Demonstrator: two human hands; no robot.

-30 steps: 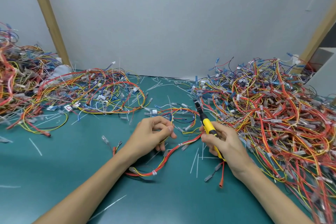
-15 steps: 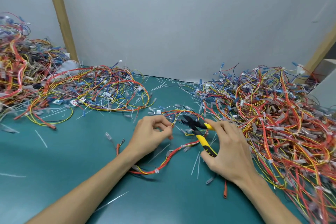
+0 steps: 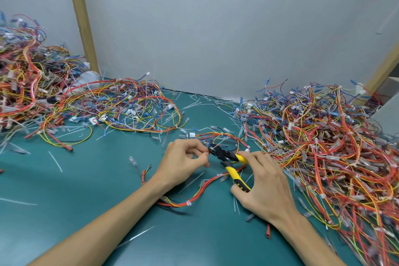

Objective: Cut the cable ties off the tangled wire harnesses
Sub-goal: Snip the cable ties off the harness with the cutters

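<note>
A small red, yellow and blue wire harness (image 3: 200, 192) lies on the green table in front of me, bound by white cable ties. My left hand (image 3: 183, 162) pinches a part of this harness between thumb and fingers. My right hand (image 3: 265, 185) grips yellow-handled cutters (image 3: 228, 162). Their black jaws point left and sit at the wires just beside my left fingertips. Whether a tie lies between the jaws is too small to tell.
A large tangled harness pile (image 3: 323, 147) fills the right side of the green table (image 3: 64, 211). Another spread of harnesses (image 3: 121, 110) lies at the back left, with a higher heap (image 3: 19, 80) at the far left. Cut white tie pieces are scattered around. A grey wall stands behind.
My right hand swung the cutters from pointing away to pointing left, bringing the jaws up to the wires my left hand pinches. The view has shifted slightly right and down.
</note>
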